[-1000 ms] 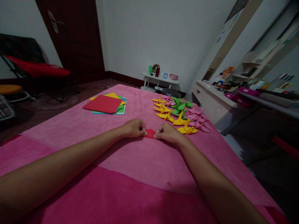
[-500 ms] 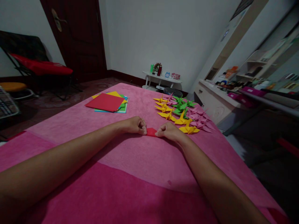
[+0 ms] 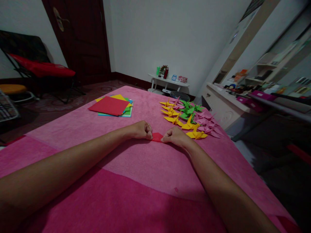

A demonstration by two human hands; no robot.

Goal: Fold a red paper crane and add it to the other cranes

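A small folded piece of red origami paper (image 3: 157, 137) lies low over the pink cloth between my two hands. My left hand (image 3: 143, 130) pinches its left end, fingers curled in. At the opposite end my right hand (image 3: 173, 135) grips it between thumb and fingers. Only the middle of the paper shows; both ends are covered by my fingertips. Just beyond my right hand stand several yellow paper cranes (image 3: 175, 120), with green paper cranes (image 3: 187, 110) and pink paper cranes (image 3: 209, 122) behind and beside them.
To the left lies a stack of coloured paper sheets (image 3: 110, 106), a red one on top. The pink cloth (image 3: 136, 171) covers the surface under my arms. Beyond its far edge is a low white table (image 3: 170, 79); a cluttered cabinet (image 3: 225, 100) stands at the right.
Both hands keep their grip on the red paper in almost the same place. Apart from a very slight shift of the view, nothing else differs.
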